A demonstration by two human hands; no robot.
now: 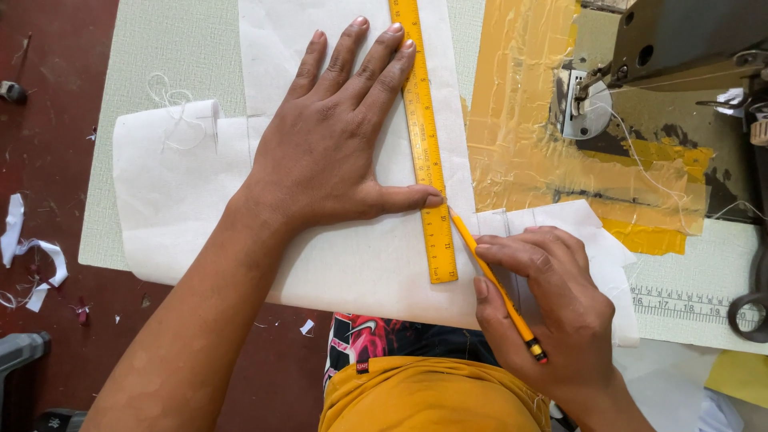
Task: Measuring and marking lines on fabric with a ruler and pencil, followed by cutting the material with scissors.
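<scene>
My left hand [336,144] lies flat with fingers spread on a sheet of white fabric [176,200], its fingertips and thumb pressing a yellow ruler [426,144] that runs down the cloth. My right hand [552,296] grips a yellow pencil [492,276], whose tip touches the fabric at the ruler's right edge, just beside my left thumb. The fabric overhangs the near edge of the pale green table [152,48].
A sewing machine [664,48] stands at the top right above a patch of yellow tape [528,120]. Scissor handles [752,304] lie at the right edge beside a printed measuring scale [680,304]. Fabric scraps [32,256] litter the red floor at left.
</scene>
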